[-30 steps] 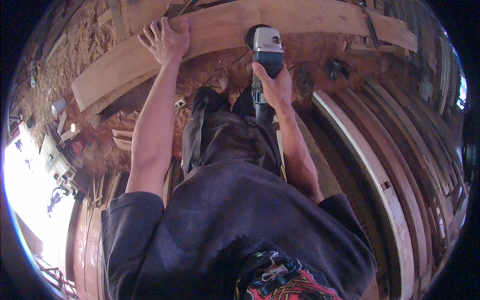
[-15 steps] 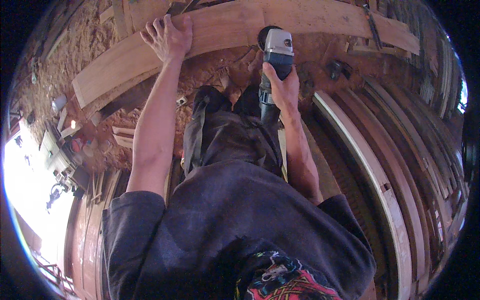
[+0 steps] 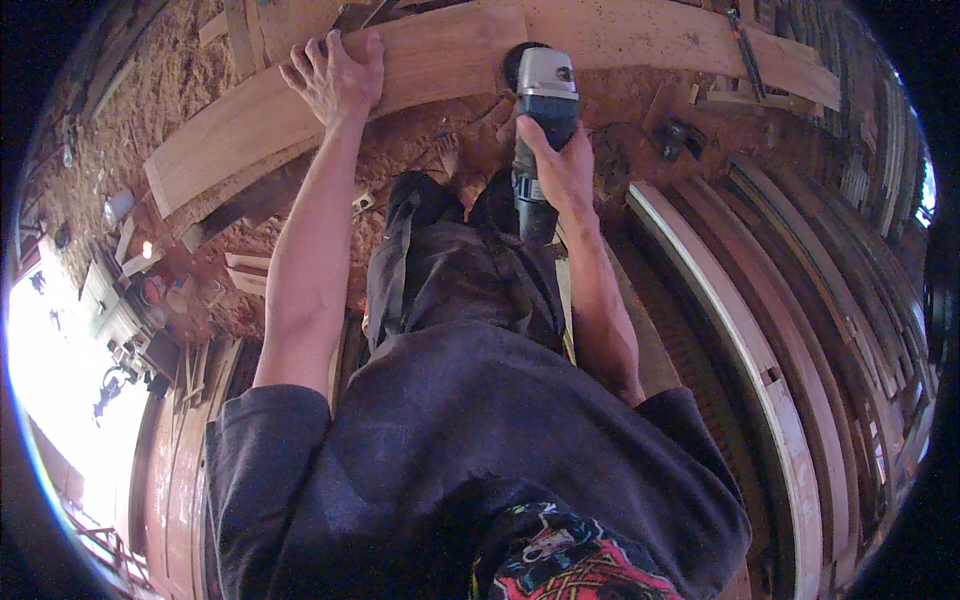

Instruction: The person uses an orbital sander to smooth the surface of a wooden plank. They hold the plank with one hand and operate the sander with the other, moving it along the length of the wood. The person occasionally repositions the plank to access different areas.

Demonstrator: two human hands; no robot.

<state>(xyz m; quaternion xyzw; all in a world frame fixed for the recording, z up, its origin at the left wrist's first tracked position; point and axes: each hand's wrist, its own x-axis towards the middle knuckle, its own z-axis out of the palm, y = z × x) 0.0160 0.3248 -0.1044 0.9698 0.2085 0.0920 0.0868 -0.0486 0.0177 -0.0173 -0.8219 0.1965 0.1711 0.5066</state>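
A long wooden board (image 3: 440, 65) runs across in front of me, its edges bent by the lens. On its left half rests my left hand (image 3: 338, 82), palm down with the fingers spread. My right hand (image 3: 562, 165) is wrapped round the body of an angle grinder (image 3: 548, 95), which has a silver head and a dark blue-black body. The dark round disc (image 3: 517, 65) at the grinder's head meets the board's near edge, close to the middle. Whether the disc is spinning cannot be made out.
A clamp-like dark bar (image 3: 745, 55) lies across the board's right part. Long timber planks (image 3: 740, 330) are stacked on my right. Sawdust (image 3: 150, 120) covers the ground at the left, with a white cup-like container (image 3: 118, 207). A dark tool (image 3: 677, 138) lies beyond the planks.
The angle grinder and my right hand have shifted slightly left and a little farther away along the board's edge. My left hand stays in place on the board.
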